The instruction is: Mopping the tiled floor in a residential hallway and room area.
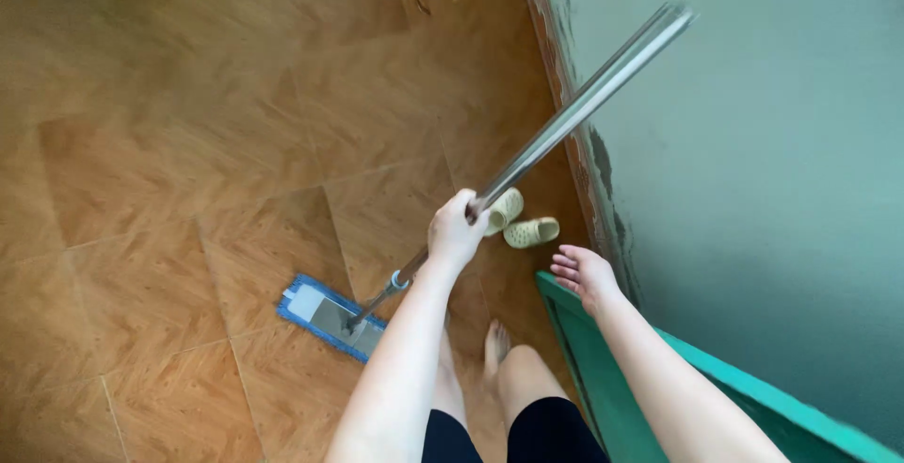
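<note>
Fingers (463,207) of the left hand (456,234) are clenched around the mop handle (565,122); the right hand (584,275) is held released beside it, mid-stroke; a steady push is called for.

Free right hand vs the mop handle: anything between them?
Nothing visible. The right hand hangs open over the green edge, apart from the mop handle, which the left hand grips. The pale slippers lie on the floor below that gap.
</note>
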